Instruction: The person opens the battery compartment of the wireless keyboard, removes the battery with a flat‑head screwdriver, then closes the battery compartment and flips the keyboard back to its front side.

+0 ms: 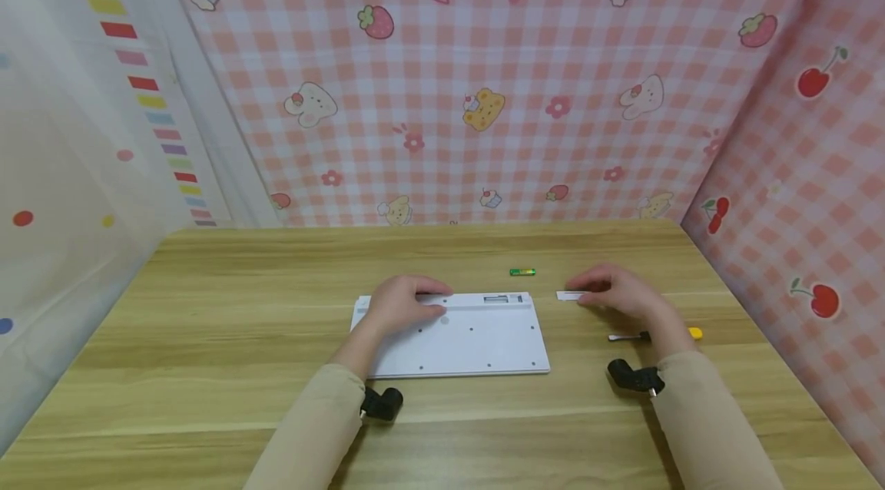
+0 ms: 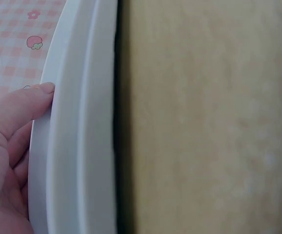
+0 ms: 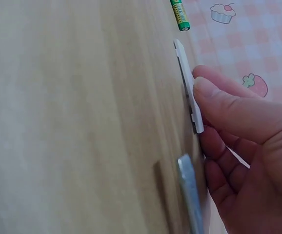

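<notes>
A white keyboard (image 1: 456, 348) lies face down on the wooden table, its battery compartment (image 1: 495, 299) uncovered near the far right corner. My left hand (image 1: 401, 306) grips the keyboard's far edge; in the left wrist view the thumb (image 2: 44, 90) lies on that edge with fingers curled behind. To the right of the keyboard, my right hand (image 1: 615, 292) pinches a small white battery cover (image 3: 189, 87) between thumb and fingers, low over the table or touching it. What is inside the compartment is too small to tell.
A green battery (image 1: 522, 272) lies beyond the keyboard's far right corner. Beside the right forearm is a screwdriver (image 1: 625, 337) with a black and yellow handle, partly hidden by the wrist. Patterned cloth (image 1: 449, 91) hangs behind the table (image 1: 207, 336).
</notes>
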Demonstrator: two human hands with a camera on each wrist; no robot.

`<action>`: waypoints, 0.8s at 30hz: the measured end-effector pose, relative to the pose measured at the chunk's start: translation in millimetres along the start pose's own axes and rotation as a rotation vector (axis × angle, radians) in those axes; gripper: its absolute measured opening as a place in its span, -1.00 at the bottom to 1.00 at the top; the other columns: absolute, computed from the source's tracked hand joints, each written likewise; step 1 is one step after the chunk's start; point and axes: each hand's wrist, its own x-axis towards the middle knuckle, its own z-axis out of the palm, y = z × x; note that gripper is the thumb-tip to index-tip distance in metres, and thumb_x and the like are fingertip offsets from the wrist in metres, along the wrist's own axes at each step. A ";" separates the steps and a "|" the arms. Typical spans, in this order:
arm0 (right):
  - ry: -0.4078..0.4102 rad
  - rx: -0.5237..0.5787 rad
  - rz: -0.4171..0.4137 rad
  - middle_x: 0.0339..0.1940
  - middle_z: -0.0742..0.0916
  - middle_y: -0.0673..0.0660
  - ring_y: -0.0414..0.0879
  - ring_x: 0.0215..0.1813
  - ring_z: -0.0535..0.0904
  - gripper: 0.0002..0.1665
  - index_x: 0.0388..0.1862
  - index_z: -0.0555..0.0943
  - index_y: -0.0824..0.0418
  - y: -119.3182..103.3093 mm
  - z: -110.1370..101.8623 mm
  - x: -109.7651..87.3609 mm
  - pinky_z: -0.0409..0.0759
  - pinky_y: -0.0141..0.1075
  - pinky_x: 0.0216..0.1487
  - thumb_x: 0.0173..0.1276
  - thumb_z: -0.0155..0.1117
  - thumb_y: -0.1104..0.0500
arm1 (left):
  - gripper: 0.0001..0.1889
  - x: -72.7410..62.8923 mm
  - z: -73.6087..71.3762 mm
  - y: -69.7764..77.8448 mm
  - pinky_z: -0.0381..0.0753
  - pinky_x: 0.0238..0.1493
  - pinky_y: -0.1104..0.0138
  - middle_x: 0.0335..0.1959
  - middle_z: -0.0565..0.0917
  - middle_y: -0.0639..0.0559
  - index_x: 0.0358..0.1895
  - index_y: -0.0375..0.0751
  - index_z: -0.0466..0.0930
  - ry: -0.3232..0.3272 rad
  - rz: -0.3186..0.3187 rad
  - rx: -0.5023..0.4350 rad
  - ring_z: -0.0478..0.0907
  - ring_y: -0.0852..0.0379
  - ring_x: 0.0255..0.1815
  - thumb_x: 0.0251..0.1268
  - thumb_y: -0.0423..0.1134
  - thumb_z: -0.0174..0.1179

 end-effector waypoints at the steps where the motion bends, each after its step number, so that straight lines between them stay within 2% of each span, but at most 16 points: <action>1: 0.005 -0.009 0.006 0.04 0.69 0.27 0.00 0.02 0.53 -0.69 0.04 0.70 0.34 -0.2 0.6 0.1 0.50 -0.36 -0.04 0.34 0.36 0.28 | -0.74 0.3 -0.1 -0.1 0.45 0.24 0.18 -0.01 0.72 0.25 -0.04 0.20 0.77 -0.001 0.000 -0.001 0.58 0.15 0.15 0.18 -0.13 0.44; 11: 0.050 -0.091 0.011 -0.01 0.71 0.25 0.02 -0.01 0.54 -0.78 -0.05 0.74 0.32 -1.2 4.7 3.0 0.50 -0.21 -0.01 0.34 0.34 0.34 | -0.73 0.8 0.2 -0.3 0.45 0.25 0.18 -0.02 0.72 0.25 -0.04 0.19 0.77 0.004 0.008 -0.002 0.58 0.15 0.15 0.17 -0.13 0.44; 20: 0.101 -0.073 0.051 -0.14 0.70 0.18 -0.05 -0.17 0.47 -0.84 -0.13 0.74 0.29 -3.5 7.3 2.0 0.45 -0.25 -0.13 0.32 0.35 0.35 | -0.74 0.7 0.4 -0.1 0.45 0.24 0.17 -0.03 0.72 0.26 -0.05 0.20 0.77 0.002 -0.001 -0.011 0.58 0.15 0.15 0.17 -0.13 0.44; 24: 0.118 -0.084 0.056 -0.15 0.71 0.17 -0.03 -0.15 0.50 -0.84 -0.13 0.74 0.28 -5.3 8.9 1.7 0.47 -0.21 -0.08 0.34 0.32 0.36 | -0.74 0.6 0.6 -1.0 0.45 0.25 0.16 -0.02 0.72 0.26 -0.05 0.20 0.77 0.001 0.003 -0.003 0.58 0.15 0.15 0.17 -0.13 0.44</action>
